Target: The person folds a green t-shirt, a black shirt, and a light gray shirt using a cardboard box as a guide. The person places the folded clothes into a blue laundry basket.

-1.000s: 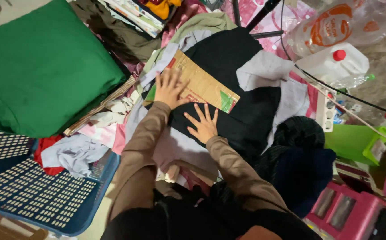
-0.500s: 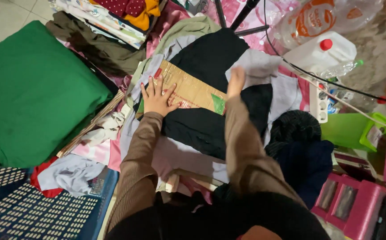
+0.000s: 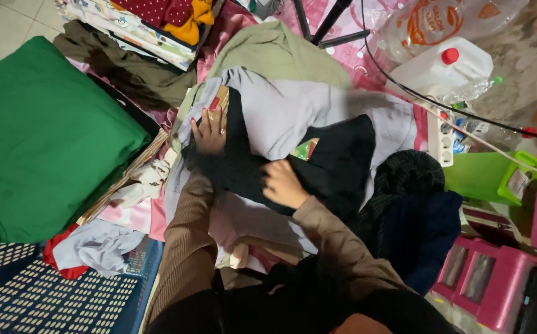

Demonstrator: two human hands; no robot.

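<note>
head view — both hands (image 3: 246,158) flat on black cloth (image 3: 336,161); green cushion (image 3: 39,136) left, pink crate (image 3: 497,278) rt.

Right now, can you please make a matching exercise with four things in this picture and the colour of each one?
Things:
1. cushion
2. garment under the right hand
3. cap of the jug
4. basket

Colours:
A. black
B. blue
C. green
D. red

Pairs: 1-C, 2-A, 3-D, 4-B
</note>
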